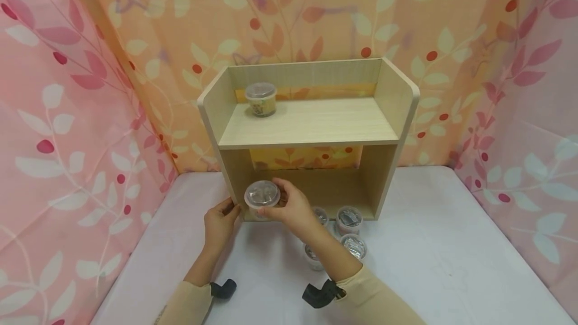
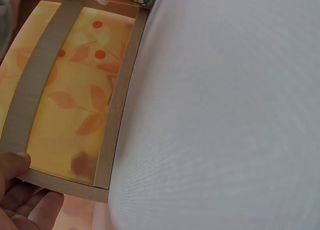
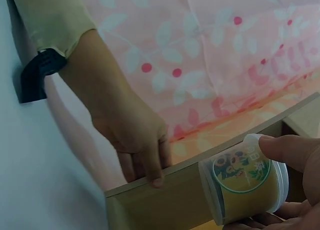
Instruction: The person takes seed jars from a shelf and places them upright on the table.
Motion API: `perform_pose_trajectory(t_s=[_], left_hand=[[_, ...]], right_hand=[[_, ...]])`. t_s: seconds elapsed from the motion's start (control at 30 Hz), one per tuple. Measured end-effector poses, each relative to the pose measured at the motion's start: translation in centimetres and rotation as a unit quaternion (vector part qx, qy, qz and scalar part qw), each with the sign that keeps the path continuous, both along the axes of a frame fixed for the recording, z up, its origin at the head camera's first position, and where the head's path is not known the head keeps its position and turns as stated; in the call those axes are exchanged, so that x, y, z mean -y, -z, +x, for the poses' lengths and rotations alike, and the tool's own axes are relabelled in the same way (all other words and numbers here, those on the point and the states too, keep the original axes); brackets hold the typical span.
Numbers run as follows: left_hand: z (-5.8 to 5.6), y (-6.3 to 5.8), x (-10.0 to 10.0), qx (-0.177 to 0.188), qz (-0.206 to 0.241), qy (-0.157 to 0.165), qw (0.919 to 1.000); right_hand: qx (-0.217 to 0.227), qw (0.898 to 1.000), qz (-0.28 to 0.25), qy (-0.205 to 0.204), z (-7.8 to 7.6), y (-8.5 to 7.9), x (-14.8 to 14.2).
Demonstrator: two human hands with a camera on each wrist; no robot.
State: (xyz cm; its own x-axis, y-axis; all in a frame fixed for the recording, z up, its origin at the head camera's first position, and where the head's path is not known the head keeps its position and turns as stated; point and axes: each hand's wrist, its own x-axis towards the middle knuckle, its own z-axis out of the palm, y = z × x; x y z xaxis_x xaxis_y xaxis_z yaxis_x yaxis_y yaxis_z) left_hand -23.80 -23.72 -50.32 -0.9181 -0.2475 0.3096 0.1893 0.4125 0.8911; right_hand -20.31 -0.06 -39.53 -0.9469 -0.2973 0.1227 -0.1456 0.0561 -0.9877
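Observation:
My right hand (image 1: 295, 210) holds a small lidded plastic tub (image 1: 262, 195) by its side, in front of the lower left compartment of the wooden shelf (image 1: 311, 122). In the right wrist view, the tub (image 3: 243, 182) lies sideways between thumb and fingers, showing a yellow label printed with sunflowers. My left hand (image 1: 220, 224) grips the lower front edge of the shelf's left side panel. The left wrist view has the thumb (image 2: 15, 165) on one face of that panel and the fingers curled against the other. A similar yellow tub (image 1: 261, 100) stands on the upper level, at the left.
Several more lidded tubs stand on the white-covered table (image 1: 429, 265) before the shelf, including one tub (image 1: 349, 219) near its front right and another (image 1: 354, 247) nearer me. My right forearm partly covers this group. Floral curtains (image 1: 316, 14) hang behind and at both sides.

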Motion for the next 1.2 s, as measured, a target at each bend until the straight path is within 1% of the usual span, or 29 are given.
perform_pose_trajectory(t_s=[0.2, 0.4, 0.5, 0.6, 0.73, 1.0, 1.2], left_hand=[[-0.1, -0.1, 0.0, -0.002, -0.01, -0.008, 0.9999], [-0.1, -0.3, -0.1, -0.001, -0.015, -0.01, 0.9998], [-0.2, -0.3, -0.2, 0.003, -0.014, -0.012, 0.9998], [-0.2, -0.3, -0.2, 0.004, -0.012, -0.012, 0.9998], [-0.2, -0.3, -0.2, -0.001, -0.011, -0.012, 0.9999], [-0.2, 0.0, -0.1, -0.002, -0.009, -0.009, 0.9999], [-0.2, 0.2, 0.0, -0.003, -0.005, -0.005, 1.0]], right_hand=[[0.009, 0.999, -0.006, 0.034, -0.1, 2.4, 0.9], [-0.016, 0.998, -0.002, 0.059, -0.2, 5.0, 2.0], [-0.016, 0.998, -0.006, 0.062, -0.2, 6.2, 2.5], [-0.004, 0.998, -0.015, 0.065, -0.1, 7.3, 2.9], [-0.004, 0.997, -0.008, 0.08, -0.1, 8.5, 3.4], [-0.014, 0.992, 0.04, 0.115, -0.3, 10.7, 4.1], [-0.003, 0.992, 0.046, 0.118, -0.1, 11.7, 4.2]])
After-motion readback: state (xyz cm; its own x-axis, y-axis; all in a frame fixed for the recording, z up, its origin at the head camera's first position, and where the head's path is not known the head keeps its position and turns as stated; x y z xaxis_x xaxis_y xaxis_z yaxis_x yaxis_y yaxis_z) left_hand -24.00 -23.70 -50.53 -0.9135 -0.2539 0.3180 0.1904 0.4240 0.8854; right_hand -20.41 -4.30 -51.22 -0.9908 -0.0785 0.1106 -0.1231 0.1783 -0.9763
